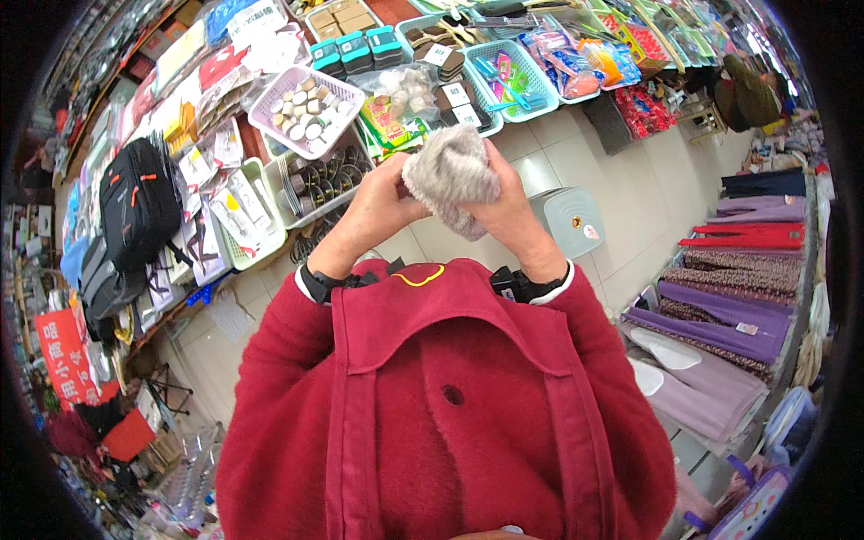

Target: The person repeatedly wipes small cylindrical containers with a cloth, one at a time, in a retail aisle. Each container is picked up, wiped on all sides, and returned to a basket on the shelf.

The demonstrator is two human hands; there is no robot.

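Observation:
A fluffy light-grey fabric item (451, 172), bunched up, is held in front of my chest above the edge of the goods table. My left hand (381, 196) grips its left side, thumb and fingers curled in. On its right side, my right hand (507, 206) closes around the fabric, with the fingers partly hidden behind it. Folds conceal whether it is a cloth, a sock or a glove. Just beyond it lie green-and-yellow packets (390, 127) and a clear bag of round pieces (405, 88).
A lilac basket of small round pieces (263, 111) overlaps a white basket of metal items (287, 209). Black backpacks (138, 206) lie at left. A grey plastic stool (574, 216) stands on the tiled floor (634, 182). Folded trousers (722, 324) line the right-hand display.

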